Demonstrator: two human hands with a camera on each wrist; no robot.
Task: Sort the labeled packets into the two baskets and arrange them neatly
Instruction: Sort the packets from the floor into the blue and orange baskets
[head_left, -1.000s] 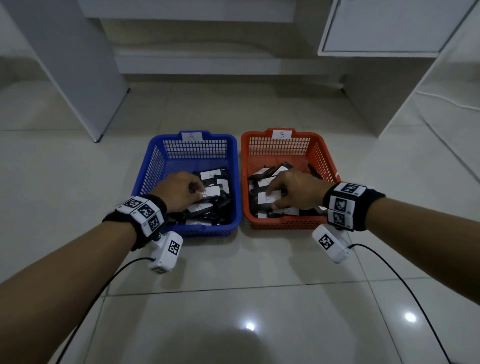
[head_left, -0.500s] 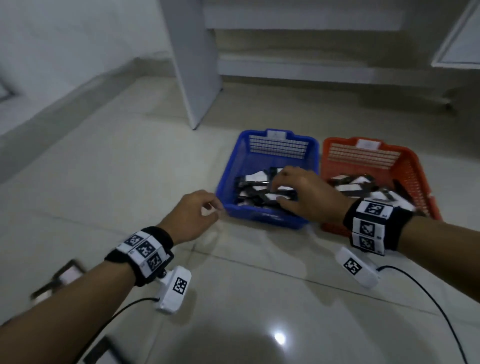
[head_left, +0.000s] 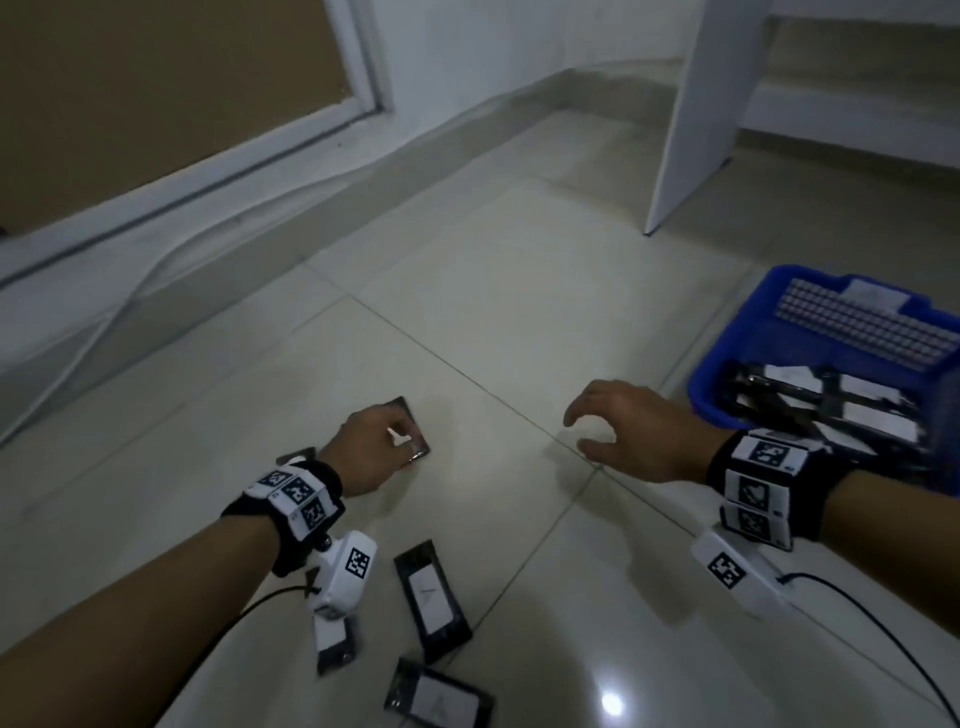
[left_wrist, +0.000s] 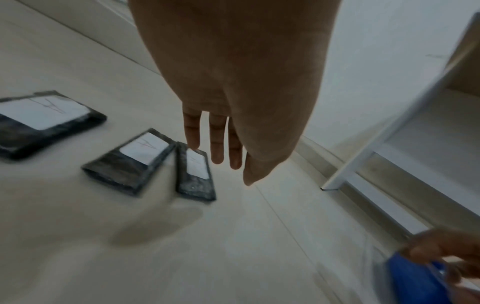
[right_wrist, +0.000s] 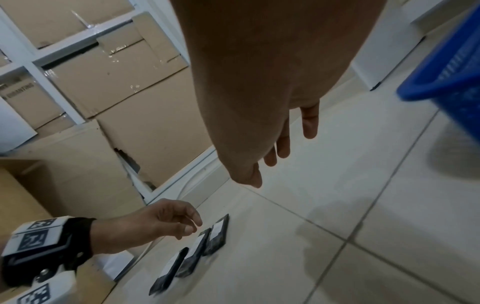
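Observation:
Several black packets with white labels lie on the tiled floor. My left hand (head_left: 402, 441) hovers low over one packet (head_left: 415, 415), fingers (left_wrist: 217, 144) straight and holding nothing; whether they touch it I cannot tell. In the left wrist view this packet (left_wrist: 194, 170) lies beside another marked A (left_wrist: 132, 158). More packets (head_left: 431, 597) lie nearer me. My right hand (head_left: 582, 431) hangs empty above the bare floor, fingers (right_wrist: 309, 123) relaxed and spread. The blue basket (head_left: 727, 332) at the right holds several packets (head_left: 841, 400). The orange basket is out of view.
A white cabinet panel (head_left: 691, 130) stands on the floor behind the basket. A cable (head_left: 104, 322) runs along the skirting at the left. Cardboard boxes (right_wrist: 116, 82) are stacked on white shelving beyond the skirting. Bare tiles lie between my hands.
The head view has swung left, away from the baskets. Both hands have left the baskets; the left has dropped to the packets on the floor and the right has followed leftward, empty.

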